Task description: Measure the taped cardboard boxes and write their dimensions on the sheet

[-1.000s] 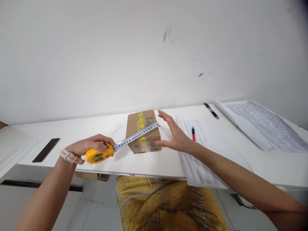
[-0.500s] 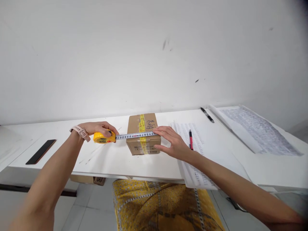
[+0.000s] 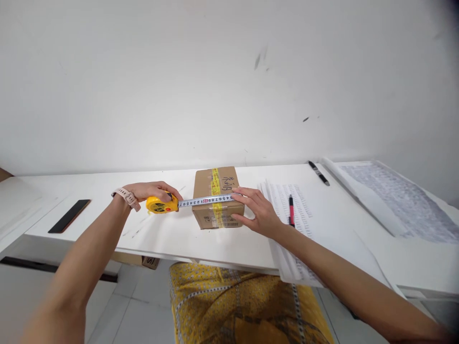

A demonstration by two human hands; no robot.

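Observation:
A small cardboard box (image 3: 210,182) with yellow tape down its middle sits on the white table (image 3: 107,188). My left hand (image 3: 152,190) is closed round a yellow tape measure (image 3: 161,205) just left of the box. Its steel blade (image 3: 205,200) runs across the box's near top edge. My right hand (image 3: 256,210) rests on the box's right end, fingertips pressing the tip of the blade down against the box.
A dark phone (image 3: 69,216) lies at the table's left. Printed sheets (image 3: 299,210) with a red pen (image 3: 290,210) lie right of the box. A black pen (image 3: 319,172) and more papers (image 3: 394,196) are farther right. The wall stands close behind.
My left hand carried the tape measure up from the front edge to beside the box. The blade came level across the box top, and my right hand came down onto its tip.

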